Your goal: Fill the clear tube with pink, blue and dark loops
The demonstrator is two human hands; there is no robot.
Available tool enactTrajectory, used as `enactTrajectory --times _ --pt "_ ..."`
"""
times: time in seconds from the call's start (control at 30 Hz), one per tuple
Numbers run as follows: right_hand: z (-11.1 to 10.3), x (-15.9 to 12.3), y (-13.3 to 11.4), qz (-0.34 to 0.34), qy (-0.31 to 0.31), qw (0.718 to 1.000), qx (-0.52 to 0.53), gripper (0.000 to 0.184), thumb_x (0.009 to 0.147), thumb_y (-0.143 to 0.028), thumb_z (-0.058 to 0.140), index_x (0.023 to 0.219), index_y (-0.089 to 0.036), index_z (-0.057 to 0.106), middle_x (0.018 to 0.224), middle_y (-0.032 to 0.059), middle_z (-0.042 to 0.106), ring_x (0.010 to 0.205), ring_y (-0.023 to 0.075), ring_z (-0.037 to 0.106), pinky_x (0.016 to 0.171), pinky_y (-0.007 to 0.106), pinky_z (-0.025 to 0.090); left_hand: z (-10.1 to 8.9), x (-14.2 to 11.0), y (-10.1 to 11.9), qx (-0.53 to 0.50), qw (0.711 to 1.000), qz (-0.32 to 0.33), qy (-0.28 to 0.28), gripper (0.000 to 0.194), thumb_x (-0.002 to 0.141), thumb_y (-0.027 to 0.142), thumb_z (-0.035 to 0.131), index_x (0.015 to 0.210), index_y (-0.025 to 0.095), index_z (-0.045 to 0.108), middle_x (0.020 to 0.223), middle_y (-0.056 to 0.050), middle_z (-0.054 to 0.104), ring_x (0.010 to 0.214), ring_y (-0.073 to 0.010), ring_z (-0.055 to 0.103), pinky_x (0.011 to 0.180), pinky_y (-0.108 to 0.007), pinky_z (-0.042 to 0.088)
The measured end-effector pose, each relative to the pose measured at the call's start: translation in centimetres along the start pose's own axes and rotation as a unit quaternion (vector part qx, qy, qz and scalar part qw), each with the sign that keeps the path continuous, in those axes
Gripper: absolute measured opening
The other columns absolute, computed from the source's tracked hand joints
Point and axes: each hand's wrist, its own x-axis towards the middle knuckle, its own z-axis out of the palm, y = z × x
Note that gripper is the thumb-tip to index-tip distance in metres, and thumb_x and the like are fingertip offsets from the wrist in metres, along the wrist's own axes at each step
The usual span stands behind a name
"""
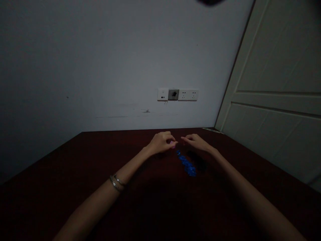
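My left hand [162, 142] is closed in a pinch above the dark red table, holding a small pinkish-purple thing [173, 144] whose kind I cannot make out. To its right, a short gap away, my right hand [196, 142] also has its fingers pinched together. Whatever may be between those fingertips is too small and dark to name. Below the two hands, a crinkled, shiny blue strip-like thing [187, 164] lies slantwise on the table. Close beside it on the right, under my right wrist, is a dark patch, an object or a shadow.
The dark red tabletop [112, 147] runs back to a pale wall [112, 67]. White sockets [188, 95] and a grey plate with a black piece [173, 94] sit on that wall. A panelled white door [276, 100] stands along the right side. The light is dim.
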Motion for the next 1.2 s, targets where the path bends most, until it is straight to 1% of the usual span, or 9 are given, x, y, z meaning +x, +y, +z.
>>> enactTrajectory --times 0.1,0.17,0.23,0.33,0.4,0.57,0.77,0.97,1.2 --pt "1.7 -0.7 2.0 0.007 0.007 1.0 0.022 0.054 0.08 -0.055 0.035 0.063 -0.012 0.062 0.056 0.0014 0.056 0.054 0.0126 0.049 0.053 0.023 0.035 2.4 0.0 2.7 0.031 0.989 0.053 -0.133 0.022 0.075 0.037 0.055 0.085 0.02 0.066 0.086 -0.006 0.059 0.074 -0.0148 0.054 0.063 -0.026 0.037" --pt "2.4 -1.0 2.8 0.006 0.013 0.999 0.032 0.053 0.08 -0.054 0.035 0.061 -0.012 0.061 0.055 0.001 0.056 0.054 0.0123 0.048 0.053 0.022 0.035 3.9 -0.3 3.9 0.051 0.977 0.06 -0.198 0.028 0.074 0.041 0.055 0.093 0.022 0.064 0.093 -0.005 0.058 0.078 -0.0162 0.055 0.061 -0.026 0.038" --pt "2.9 -1.3 3.2 0.005 0.014 0.999 0.035 0.052 0.081 -0.054 0.036 0.061 -0.012 0.06 0.055 0.001 0.056 0.053 0.0119 0.047 0.053 0.022 0.034 5.0 -0.6 4.6 0.067 0.967 0.056 -0.24 0.036 0.073 0.048 0.054 0.098 0.024 0.061 0.099 -0.004 0.057 0.081 -0.0173 0.056 0.06 -0.025 0.039" --pt "3.4 -1.7 3.3 0.005 0.003 0.999 0.037 0.052 0.081 -0.053 0.036 0.062 -0.012 0.061 0.057 0.0013 0.056 0.054 0.0118 0.047 0.052 0.022 0.034 6.0 -0.9 4.8 0.091 0.957 0.049 -0.269 0.046 0.07 0.057 0.053 0.101 0.023 0.059 0.103 -0.004 0.056 0.083 -0.0186 0.056 0.063 -0.026 0.04" --pt "3.6 -1.8 3.2 0.002 -0.002 0.999 0.038 0.051 0.081 -0.052 0.036 0.063 -0.012 0.062 0.057 0.0017 0.057 0.054 0.012 0.047 0.052 0.023 0.034 6.5 -0.9 4.7 0.102 0.955 0.047 -0.275 0.047 0.07 0.056 0.053 0.101 0.023 0.059 0.102 -0.005 0.056 0.083 -0.0189 0.056 0.064 -0.027 0.04" --pt "3.9 -2.0 2.8 -0.011 -0.006 0.999 0.032 0.05 0.081 -0.051 0.038 0.062 -0.012 0.062 0.058 0.002 0.057 0.054 0.0119 0.046 0.052 0.023 0.033 7.7 -1.1 4.3 0.11 0.952 0.051 -0.28 0.035 0.073 0.043 0.054 0.1 0.022 0.059 0.101 -0.004 0.056 0.084 -0.0187 0.056 0.063 -0.026 0.04" --pt "4.0 -2.1 2.8 -0.017 -0.01 1.0 0.017 0.049 0.081 -0.05 0.037 0.061 -0.012 0.061 0.057 0.0011 0.056 0.054 0.0112 0.044 0.052 0.023 0.032 7.9 -1.3 4.3 0.1 0.954 0.054 -0.279 0.024 0.075 0.034 0.053 0.094 0.021 0.061 0.096 -0.004 0.057 0.08 -0.0172 0.056 0.06 -0.025 0.039" --pt "4.2 -2.1 3.3 -0.022 -0.01 1.0 0.002 0.049 0.082 -0.05 0.037 0.06 -0.012 0.059 0.057 0.0001 0.054 0.054 0.0106 0.043 0.051 0.022 0.031 7.4 -1.4 3.6 0.043 0.962 0.027 -0.268 0.02 0.074 0.03 0.055 0.09 0.021 0.062 0.095 -0.003 0.056 0.079 -0.0145 0.055 0.059 -0.022 0.037" --pt "4.1 -1.9 3.4 -0.023 -0.004 1.0 0.0 0.046 0.08 -0.047 0.039 0.059 -0.012 0.06 0.055 0.0007 0.053 0.052 0.0108 0.041 0.051 0.023 0.031 7.0 -0.6 2.2 -0.088 0.976 0.027 -0.197 0.015 0.072 0.022 0.057 0.082 0.015 0.065 0.083 -0.003 0.058 0.072 -0.01 0.052 0.063 -0.02 0.038"
